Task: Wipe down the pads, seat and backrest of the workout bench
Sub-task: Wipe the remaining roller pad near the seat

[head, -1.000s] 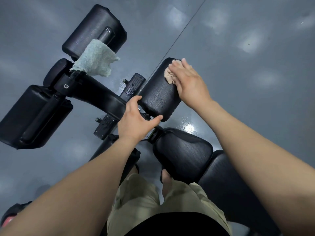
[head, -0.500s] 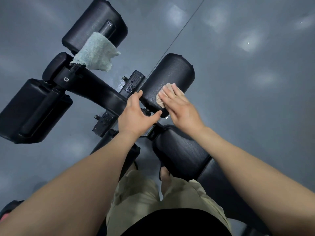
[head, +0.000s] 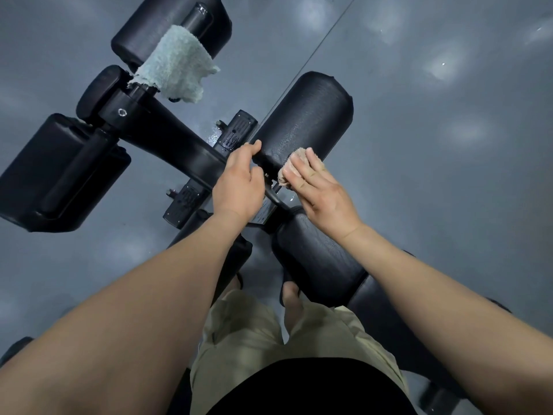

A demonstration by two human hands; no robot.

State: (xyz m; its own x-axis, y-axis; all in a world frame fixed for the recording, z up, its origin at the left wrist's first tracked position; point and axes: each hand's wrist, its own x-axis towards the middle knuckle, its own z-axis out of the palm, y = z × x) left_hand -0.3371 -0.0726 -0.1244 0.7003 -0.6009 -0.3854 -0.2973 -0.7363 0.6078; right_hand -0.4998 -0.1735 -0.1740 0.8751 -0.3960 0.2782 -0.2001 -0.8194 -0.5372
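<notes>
Grey gym floor (head: 449,205) all around, with the black workout bench (head: 167,139) standing on it. One roller pad (head: 308,115) sticks out toward the upper right, and its near end looks kinda wet. A pale green towel (head: 173,64) hangs over the bar by the far pads. The left hand (head: 239,187) curls its fingers round the roller pad's near end. The right hand (head: 320,190) is flat, fingers straight, pressing a small beige cloth (head: 294,157) onto that same end.
</notes>
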